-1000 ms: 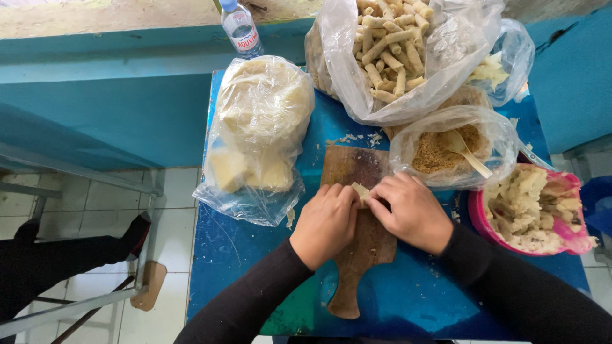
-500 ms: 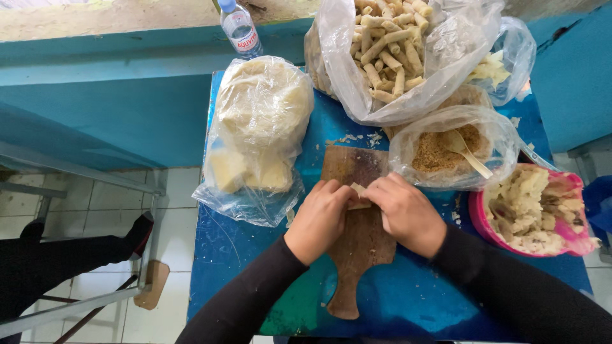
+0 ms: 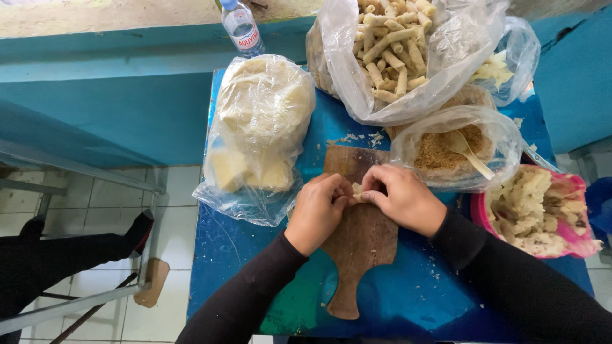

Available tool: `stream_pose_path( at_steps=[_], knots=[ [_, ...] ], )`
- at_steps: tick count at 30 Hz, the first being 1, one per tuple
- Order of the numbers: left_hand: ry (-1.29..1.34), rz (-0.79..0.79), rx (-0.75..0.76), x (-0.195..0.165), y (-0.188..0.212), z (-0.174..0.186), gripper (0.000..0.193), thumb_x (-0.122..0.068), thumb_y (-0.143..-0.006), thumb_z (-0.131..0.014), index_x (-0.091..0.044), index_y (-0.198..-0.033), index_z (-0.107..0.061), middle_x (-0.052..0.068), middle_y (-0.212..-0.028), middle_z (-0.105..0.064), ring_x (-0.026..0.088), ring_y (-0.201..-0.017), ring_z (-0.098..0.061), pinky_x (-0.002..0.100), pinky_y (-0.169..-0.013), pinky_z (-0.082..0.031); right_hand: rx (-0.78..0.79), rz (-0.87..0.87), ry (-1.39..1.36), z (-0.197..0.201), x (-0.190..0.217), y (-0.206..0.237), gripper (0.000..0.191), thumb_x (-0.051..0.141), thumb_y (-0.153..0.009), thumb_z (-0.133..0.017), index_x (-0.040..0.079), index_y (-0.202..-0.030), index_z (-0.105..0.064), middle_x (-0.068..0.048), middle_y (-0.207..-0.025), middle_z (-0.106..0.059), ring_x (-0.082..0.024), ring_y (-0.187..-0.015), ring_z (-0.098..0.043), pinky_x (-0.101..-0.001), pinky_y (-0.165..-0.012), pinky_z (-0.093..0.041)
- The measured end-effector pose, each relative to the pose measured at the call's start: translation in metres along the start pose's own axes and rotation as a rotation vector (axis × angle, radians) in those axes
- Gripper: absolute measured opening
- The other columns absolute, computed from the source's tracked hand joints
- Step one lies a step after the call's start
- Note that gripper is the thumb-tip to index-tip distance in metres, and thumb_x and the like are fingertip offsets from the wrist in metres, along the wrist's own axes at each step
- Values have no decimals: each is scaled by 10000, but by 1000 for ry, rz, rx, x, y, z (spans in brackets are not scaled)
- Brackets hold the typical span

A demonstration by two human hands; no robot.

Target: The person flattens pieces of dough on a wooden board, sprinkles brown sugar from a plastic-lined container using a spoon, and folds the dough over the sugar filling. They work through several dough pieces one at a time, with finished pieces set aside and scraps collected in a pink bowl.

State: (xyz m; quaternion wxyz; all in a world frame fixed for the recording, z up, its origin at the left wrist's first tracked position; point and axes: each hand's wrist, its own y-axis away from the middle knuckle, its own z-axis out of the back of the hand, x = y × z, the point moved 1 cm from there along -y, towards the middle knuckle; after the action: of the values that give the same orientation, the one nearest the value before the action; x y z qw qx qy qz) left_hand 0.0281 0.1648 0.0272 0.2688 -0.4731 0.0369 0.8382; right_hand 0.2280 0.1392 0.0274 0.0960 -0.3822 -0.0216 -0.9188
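Both hands meet over the upper half of the wooden board, with the fingertips of the left hand and the right hand pinched narrowly onto a small pale piece of dough held between them. Only a sliver of the piece shows between the thumbs; the rest is hidden by the fingers, so its full shape cannot be told. The piece sits just above the board surface, near the board's middle line. Judged from its pale, matt look and the way it is folded into the fingertips, it is light, soft and easily deformed; it should be held at its ends or edges with low, even pressure, since a hard pinch would likely tear or flatten it. It may also be slightly tacky, so the board beneath serves as support. The board is brown, paddle-shaped, with its handle pointing toward the person, and lies on a blue table. Left of the board, touching its upper corner region, lies a clear bag of pale sheets. Behind the board stands a large clear bag of finished rolls. To the right of the board is a bag-lined bowl of brown crumbly filling with a spoon in it, and further right a pink bowl holding pale lumpy mash. A plastic water bottle stands at the far table edge.
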Motion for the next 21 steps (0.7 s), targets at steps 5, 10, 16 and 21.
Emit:
stream_pose_path(
  at_steps=[5, 10, 16, 21],
  knots=[
    [-133, -236, -44, -5, 6, -2, 141, 11, -846, -659, -88, -939, -697, 126, -903, -648, 367, -897, -608, 449, -787, -509, -107, 183, 106, -2, 15, 13, 186, -20, -801, -612, 58, -947, -696, -109, -901, -684, -338, -888, -616, -411, -816, -509],
    [-143, -210, 44, -2, 8, 0, 95, -31, -864, -674, -71, -944, -645, 114, -914, -640, 359, -911, -594, 457, -813, -491, -126, 230, 126, 0, 22, 15, 100, 53, -806, -700, 54, -906, -692, -110, -894, -679, -346, -872, -605, -423, -799, -496],
    [-235, -258, -57, 1, 7, -3, 114, -21, -865, -655, -94, -952, -659, 124, -932, -623, 360, -929, -586, 443, -823, -500, -227, 201, 108, -2, 24, 10, 87, 41, -832, -700, 65, -916, -705, -105, -913, -682, -345, -890, -605, -417, -802, -493],
    [-212, -238, -28, 0, 8, -1, 126, -28, -876, -656, -68, -994, -643, 116, -947, -631, 354, -924, -593, 449, -827, -495, -201, 241, 110, 1, 29, 12, 150, 3, -814, -660, 56, -949, -696, -91, -930, -689, -337, -913, -607, -411, -823, -497]
  ],
)
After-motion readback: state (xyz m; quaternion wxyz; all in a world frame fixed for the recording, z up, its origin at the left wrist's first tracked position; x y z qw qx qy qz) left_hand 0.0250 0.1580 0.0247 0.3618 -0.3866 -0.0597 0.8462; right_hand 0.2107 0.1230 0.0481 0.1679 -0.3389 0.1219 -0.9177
